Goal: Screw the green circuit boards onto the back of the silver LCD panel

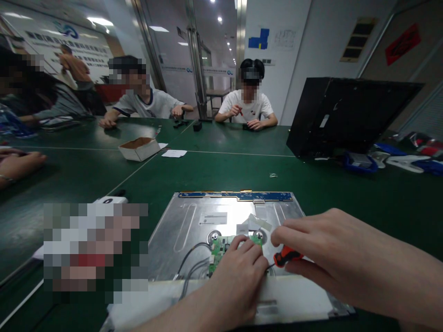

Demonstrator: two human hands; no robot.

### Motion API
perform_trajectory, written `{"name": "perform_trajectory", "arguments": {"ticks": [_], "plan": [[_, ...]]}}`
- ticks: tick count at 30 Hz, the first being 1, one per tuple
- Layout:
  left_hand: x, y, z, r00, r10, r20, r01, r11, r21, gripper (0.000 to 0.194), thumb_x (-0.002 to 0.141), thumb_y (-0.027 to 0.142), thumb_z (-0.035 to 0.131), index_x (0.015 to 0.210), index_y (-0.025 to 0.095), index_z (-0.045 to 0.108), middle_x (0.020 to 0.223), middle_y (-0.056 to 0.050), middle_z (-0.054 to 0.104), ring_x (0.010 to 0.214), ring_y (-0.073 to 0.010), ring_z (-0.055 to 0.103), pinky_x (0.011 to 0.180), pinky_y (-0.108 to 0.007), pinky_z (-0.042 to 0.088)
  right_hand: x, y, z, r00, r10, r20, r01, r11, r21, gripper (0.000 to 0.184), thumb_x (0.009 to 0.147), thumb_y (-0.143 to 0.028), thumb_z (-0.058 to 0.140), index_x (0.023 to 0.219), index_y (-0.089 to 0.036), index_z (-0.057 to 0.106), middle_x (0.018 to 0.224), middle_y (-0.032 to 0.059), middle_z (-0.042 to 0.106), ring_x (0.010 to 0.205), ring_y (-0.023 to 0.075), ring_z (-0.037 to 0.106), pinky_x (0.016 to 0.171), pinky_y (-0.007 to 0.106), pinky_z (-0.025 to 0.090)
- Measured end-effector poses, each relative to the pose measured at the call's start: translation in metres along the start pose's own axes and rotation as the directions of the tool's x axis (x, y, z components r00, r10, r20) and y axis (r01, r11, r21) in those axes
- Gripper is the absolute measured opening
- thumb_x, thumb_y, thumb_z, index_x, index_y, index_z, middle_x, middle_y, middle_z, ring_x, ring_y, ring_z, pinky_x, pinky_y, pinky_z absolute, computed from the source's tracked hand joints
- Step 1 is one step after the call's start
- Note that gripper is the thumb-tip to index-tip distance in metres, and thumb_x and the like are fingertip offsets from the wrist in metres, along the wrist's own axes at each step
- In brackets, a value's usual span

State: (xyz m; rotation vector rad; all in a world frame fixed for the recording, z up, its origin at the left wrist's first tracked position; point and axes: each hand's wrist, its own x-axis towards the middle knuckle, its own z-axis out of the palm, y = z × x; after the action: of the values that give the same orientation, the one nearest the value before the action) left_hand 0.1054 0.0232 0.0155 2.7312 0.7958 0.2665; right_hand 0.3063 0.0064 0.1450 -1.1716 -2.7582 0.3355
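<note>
Pinched between the thumb and fingers of my right hand (pixel 325 244) is an orange-and-black screwdriver (pixel 283 256), its shaft slanting down and left toward the right side of a green circuit board (pixel 218 249); I cannot see what its tip meets. My left hand (pixel 238 276) lies over that board, fingers bent and close together, and I cannot tell whether they grip it or only press on it. I have the board low in the middle of my view, on the metal back of a flat display panel (pixel 166 249), with 2 round mounts showing near its upper corners. Dark cables (pixel 190 252) curve away from its left side. Along the panel's far edge runs a blue circuit strip (pixel 214 196). On the green table (pixel 224 173), I see an open cardboard box (pixel 141 152) farther back on the left and a black housing (pixel 346 115) standing on the right.
</note>
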Motion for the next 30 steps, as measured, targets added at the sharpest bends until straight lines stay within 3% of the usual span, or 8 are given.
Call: {"name": "perform_trajectory", "arguments": {"ticks": [15,26,30], "plan": [[0.0005,0.0008,0.0024,0.999,-0.005,-0.042,0.005,1.000,0.014,0.030,0.082,0.027,0.058,0.111,0.020,0.056,0.111,-0.009,0.063,0.107,-0.0277,0.056,0.101,-0.045,0.033,0.0013,-0.0013,-0.0020,0.999,-0.004,0.035,0.003,1.000,0.019,0.015,0.087,-0.013,0.059,0.092,-0.025,0.051,0.082,-0.0054,0.062,0.062,0.0111,0.052,0.051,0.025,0.027],[-0.0001,0.0000,0.0037,0.998,-0.003,-0.059,0.002,1.000,-0.013,0.029,0.084,0.027,0.056,0.112,0.020,0.056,0.112,-0.010,0.062,0.109,-0.0286,0.054,0.102,-0.048,0.033,0.0064,-0.0046,-0.0017,1.000,-0.002,0.001,0.002,1.000,0.005,0.005,0.089,-0.022,0.059,0.090,-0.025,0.055,0.077,-0.0050,0.062,0.058,0.0107,0.051,0.049,0.025,0.028],[0.0000,-0.0001,0.0033,0.999,0.000,-0.051,0.000,1.000,0.006,0.024,0.085,0.027,0.056,0.108,0.020,0.057,0.109,-0.009,0.063,0.107,-0.0275,0.055,0.102,-0.047,0.033,0.0059,-0.0057,-0.0021,1.000,0.005,0.000,-0.005,1.000,0.010,0.012,0.085,-0.021,0.063,0.094,-0.026,0.056,0.078,-0.0051,0.063,0.060,0.0113,0.053,0.050,0.025,0.029]]}}
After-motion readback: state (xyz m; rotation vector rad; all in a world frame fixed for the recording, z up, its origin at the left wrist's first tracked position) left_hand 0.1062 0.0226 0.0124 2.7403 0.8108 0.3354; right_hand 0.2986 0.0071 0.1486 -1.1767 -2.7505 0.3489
